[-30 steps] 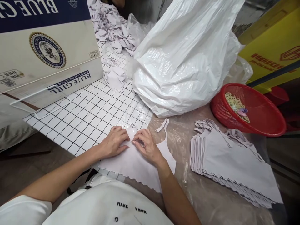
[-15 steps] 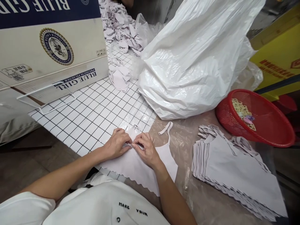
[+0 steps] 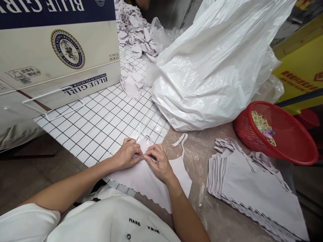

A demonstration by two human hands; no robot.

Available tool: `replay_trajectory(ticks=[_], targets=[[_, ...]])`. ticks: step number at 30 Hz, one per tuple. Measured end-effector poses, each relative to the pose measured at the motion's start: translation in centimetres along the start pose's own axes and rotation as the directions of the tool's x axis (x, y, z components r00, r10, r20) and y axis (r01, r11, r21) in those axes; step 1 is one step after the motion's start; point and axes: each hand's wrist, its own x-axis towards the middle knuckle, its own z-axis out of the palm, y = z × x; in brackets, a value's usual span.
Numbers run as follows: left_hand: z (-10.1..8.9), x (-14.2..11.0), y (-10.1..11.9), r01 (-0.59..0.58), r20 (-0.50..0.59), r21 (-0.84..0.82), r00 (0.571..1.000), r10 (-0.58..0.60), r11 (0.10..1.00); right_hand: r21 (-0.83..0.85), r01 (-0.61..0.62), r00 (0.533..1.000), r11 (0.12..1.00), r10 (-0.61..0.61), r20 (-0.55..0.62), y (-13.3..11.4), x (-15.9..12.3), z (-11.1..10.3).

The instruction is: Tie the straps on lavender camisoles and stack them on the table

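Observation:
A pale lilac strappy top (image 3: 153,186) with a scalloped hem lies flat in front of me. Above its middle, my left hand (image 3: 128,154) pinches a thin strap end. Close against it, my right hand (image 3: 158,162) is closed too, thumb and finger pinching the same strap at a small fitting (image 3: 142,156) between the fingertips. Its exact shape is too small to make out. The top's other strap (image 3: 182,143) curls loose to the right, a small hook at its end. A neat stack of similar tops (image 3: 252,185) lies right of my right forearm.
A big white plastic bag (image 3: 202,77) stands behind my hands. At right sits a red basket (image 3: 297,134) holding small cream pieces. A beer carton (image 3: 60,50) rises at left beside a gridded table cover (image 3: 101,114). Rumpled lilac garments (image 3: 133,30) are heaped at the back.
The view has shifted slightly, so the surroundings sit a little further right and down. Both hands keep their pinch, and the small fitting shows more clearly between the fingertips.

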Motion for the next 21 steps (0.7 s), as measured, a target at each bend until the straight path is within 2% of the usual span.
replay_trajectory(ticks=[21], targets=[[0.10, -0.05, 0.00, -0.032, -0.023, -0.001, 0.999, 0.032, 0.999, 0.029, 0.020, 0.999, 0.999, -0.021, 0.037, 0.24, -0.07, -0.11]])
